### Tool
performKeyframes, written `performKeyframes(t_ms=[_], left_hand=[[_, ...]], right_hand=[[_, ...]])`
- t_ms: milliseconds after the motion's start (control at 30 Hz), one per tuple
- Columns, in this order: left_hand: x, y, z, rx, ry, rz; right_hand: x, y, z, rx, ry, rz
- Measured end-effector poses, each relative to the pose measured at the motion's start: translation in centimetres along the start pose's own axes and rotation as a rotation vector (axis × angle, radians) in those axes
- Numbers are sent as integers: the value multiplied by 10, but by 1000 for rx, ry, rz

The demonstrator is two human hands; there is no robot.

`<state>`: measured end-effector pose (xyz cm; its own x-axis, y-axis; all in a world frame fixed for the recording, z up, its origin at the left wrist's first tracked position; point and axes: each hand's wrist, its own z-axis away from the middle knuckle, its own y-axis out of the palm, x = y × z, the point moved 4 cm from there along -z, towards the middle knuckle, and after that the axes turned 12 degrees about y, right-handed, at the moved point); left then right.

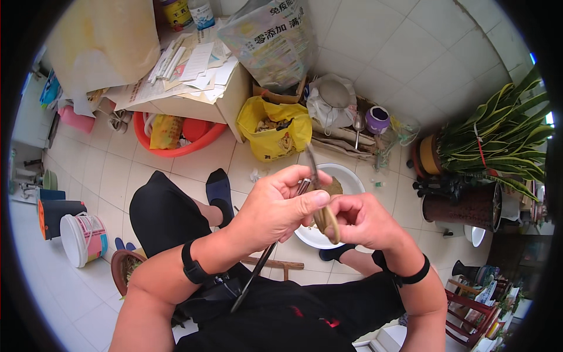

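Over my lap, my left hand is closed around a long thin dark metal tool, whose lower end slants down toward my black clothing. A narrow grey blade-like piece sticks up past my left fingers; whether it belongs to the same tool I cannot tell. My right hand pinches a flat, yellowish-tan piece with a rounded edge, close to my left thumb. Below both hands stands a white basin on the floor, partly hidden, with a brownish round thing in it.
Beyond the basin are a yellow plastic bag, a red-orange tub and a paper-covered cabinet. A purple jar stands on cardboard. Potted snake plants are at right; a white bucket is at left.
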<state>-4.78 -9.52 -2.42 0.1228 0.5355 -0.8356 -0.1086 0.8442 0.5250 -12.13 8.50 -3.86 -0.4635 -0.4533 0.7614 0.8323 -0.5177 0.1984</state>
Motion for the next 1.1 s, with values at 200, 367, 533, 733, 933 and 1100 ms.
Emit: performKeyframes(t_ms=[200, 367, 533, 733, 933, 1100], left_hand=[[-11, -10, 12, 25, 54, 142], [-14, -3, 21, 99, 30, 179], [-11, 3, 27, 150, 60, 167], [-7, -2, 26, 189, 36, 96], [-6, 8, 25, 215, -2, 76], [-2, 14, 22, 234, -23, 85]], right_hand=[[23, 24, 11, -224, -45, 225], [30, 56, 27, -259, 22, 134], [6, 49, 40, -418, 8, 82], [-17, 30, 63, -480, -76, 76], [-11, 41, 64, -439, 10, 233], [-12, 35, 61, -453, -30, 301]])
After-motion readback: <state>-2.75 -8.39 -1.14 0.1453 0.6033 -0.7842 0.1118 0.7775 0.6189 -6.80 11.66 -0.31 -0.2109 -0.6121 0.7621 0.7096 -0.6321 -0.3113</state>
